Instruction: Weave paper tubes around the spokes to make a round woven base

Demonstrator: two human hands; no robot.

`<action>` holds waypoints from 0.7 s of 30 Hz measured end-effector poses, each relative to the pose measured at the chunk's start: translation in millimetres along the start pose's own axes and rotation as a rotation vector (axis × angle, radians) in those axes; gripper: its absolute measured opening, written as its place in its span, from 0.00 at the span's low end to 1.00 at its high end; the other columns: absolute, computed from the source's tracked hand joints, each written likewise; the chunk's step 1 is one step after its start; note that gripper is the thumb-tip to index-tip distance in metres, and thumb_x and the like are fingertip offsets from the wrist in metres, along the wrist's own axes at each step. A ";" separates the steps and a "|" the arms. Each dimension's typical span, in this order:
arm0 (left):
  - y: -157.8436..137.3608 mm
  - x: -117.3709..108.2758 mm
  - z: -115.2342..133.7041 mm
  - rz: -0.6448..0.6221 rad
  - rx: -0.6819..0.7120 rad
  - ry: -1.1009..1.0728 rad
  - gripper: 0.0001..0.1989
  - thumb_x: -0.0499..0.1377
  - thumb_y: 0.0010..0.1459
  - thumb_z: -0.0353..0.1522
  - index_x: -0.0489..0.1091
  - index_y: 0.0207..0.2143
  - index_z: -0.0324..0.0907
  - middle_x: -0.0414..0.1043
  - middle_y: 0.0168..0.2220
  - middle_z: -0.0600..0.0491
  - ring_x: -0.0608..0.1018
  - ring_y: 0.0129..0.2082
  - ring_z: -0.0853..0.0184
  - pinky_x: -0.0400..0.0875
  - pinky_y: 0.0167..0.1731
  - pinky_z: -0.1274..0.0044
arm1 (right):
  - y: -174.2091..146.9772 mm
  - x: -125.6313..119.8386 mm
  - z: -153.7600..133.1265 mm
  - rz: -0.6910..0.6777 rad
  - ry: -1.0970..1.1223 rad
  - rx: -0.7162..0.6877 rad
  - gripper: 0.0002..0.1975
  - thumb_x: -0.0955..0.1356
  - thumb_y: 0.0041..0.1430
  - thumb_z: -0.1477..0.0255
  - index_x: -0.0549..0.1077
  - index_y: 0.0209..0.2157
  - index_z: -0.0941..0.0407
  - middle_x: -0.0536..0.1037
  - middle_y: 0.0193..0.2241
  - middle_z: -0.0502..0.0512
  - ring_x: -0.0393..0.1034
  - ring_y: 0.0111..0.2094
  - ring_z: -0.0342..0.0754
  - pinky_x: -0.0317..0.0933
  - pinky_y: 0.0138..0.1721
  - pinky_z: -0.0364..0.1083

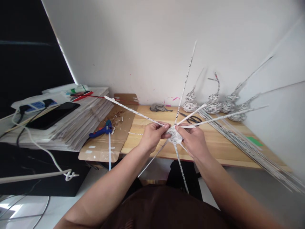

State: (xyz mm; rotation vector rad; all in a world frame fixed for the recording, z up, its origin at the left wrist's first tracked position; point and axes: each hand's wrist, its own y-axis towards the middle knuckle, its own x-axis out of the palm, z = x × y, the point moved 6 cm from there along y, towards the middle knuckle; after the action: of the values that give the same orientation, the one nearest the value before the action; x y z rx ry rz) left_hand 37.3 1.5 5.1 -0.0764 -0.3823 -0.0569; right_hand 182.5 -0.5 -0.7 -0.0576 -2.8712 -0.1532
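Note:
Between my two hands, above the front of the wooden table, is a small round weave of rolled newspaper (175,137). Several rolled paper sticks radiate from it, up, sideways and down. My left hand (153,135) is closed at the left side of the weave, its thumb and fingers pinching a long paper stick (133,111) that points up and left. On the right side my right hand (193,138) grips the weave's edge with the thumb on top, beside paper sticks (221,119) that run to the right. Its fingertips are partly hidden behind the weave.
Several woven paper gourds (213,104) stand at the back right. Long paper sticks (240,146) lie along the table's right side, near scissors (194,120). A blue glue gun (102,129) rests on cardboard (97,152) at left, by stacked paper (90,127) with a phone (53,115).

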 end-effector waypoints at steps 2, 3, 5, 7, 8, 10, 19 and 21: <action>0.1 0.4 -0.9 0.004 -0.035 -0.037 0.09 0.70 0.46 0.31 0.75 0.28 0.34 0.72 0.26 0.54 0.75 0.26 0.74 0.77 0.28 0.81 | 0.8 0.4 0.3 -0.015 -0.004 -0.007 0.11 0.76 0.47 0.65 0.76 0.30 0.56 0.79 0.26 0.52 0.72 0.26 0.47 0.65 0.29 0.45; 0.0 0.7 -1.6 0.007 -0.052 -0.047 0.09 0.69 0.47 0.30 0.74 0.27 0.34 0.71 0.25 0.54 0.74 0.26 0.74 0.76 0.27 0.81 | 1.0 0.2 0.3 -0.018 -0.014 -0.012 0.11 0.75 0.47 0.65 0.76 0.30 0.56 0.79 0.26 0.52 0.72 0.26 0.47 0.65 0.29 0.45; -0.3 1.1 -3.0 0.013 -0.080 -0.059 0.07 0.68 0.49 0.29 0.73 0.27 0.34 0.71 0.25 0.54 0.74 0.25 0.75 0.76 0.26 0.82 | 1.3 -0.6 0.5 -0.022 -0.036 -0.019 0.11 0.75 0.48 0.65 0.76 0.30 0.56 0.79 0.26 0.52 0.73 0.26 0.48 0.65 0.29 0.45; -0.8 2.1 -3.5 0.008 -0.084 -0.063 0.07 0.68 0.49 0.29 0.73 0.28 0.34 0.71 0.26 0.54 0.75 0.26 0.75 0.77 0.27 0.81 | 1.2 -1.9 0.2 -0.017 -0.049 -0.027 0.11 0.75 0.48 0.65 0.75 0.30 0.56 0.78 0.25 0.52 0.72 0.25 0.47 0.65 0.28 0.45; -1.3 3.0 -3.5 -0.003 -0.079 -0.060 0.08 0.69 0.48 0.29 0.73 0.28 0.34 0.72 0.26 0.54 0.75 0.26 0.74 0.77 0.28 0.81 | 1.0 -2.4 -0.4 -0.015 -0.053 -0.033 0.11 0.75 0.48 0.65 0.75 0.29 0.57 0.78 0.24 0.52 0.72 0.25 0.47 0.65 0.28 0.45; -2.2 4.5 -3.4 -0.022 -0.061 -0.050 0.11 0.71 0.45 0.28 0.72 0.29 0.34 0.73 0.27 0.53 0.76 0.26 0.74 0.77 0.29 0.81 | 0.4 -2.8 -1.9 -0.014 -0.067 -0.044 0.11 0.75 0.48 0.65 0.74 0.28 0.57 0.77 0.24 0.51 0.71 0.25 0.46 0.64 0.27 0.44; 1.1 -0.1 -13.4 0.037 -0.146 -0.132 0.16 0.70 0.43 0.25 0.69 0.34 0.37 0.71 0.24 0.56 0.75 0.23 0.74 0.74 0.24 0.82 | -0.9 -0.6 -6.1 -0.062 -0.134 -0.053 0.12 0.75 0.48 0.64 0.75 0.29 0.57 0.77 0.24 0.51 0.70 0.25 0.46 0.64 0.27 0.45; 1.5 -3.0 -14.6 0.016 -0.158 -0.100 0.17 0.68 0.47 0.27 0.69 0.41 0.38 0.72 0.27 0.55 0.75 0.25 0.73 0.76 0.26 0.80 | 0.4 -4.9 -8.2 -0.041 -0.178 -0.073 0.12 0.75 0.49 0.64 0.75 0.30 0.57 0.77 0.25 0.52 0.71 0.25 0.46 0.64 0.27 0.44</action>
State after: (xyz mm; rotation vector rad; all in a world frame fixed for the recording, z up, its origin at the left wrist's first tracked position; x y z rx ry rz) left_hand 40.0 1.9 -9.6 -0.2389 -0.4771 -0.0679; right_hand 189.4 -1.2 5.9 -0.0273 -3.0452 -0.2735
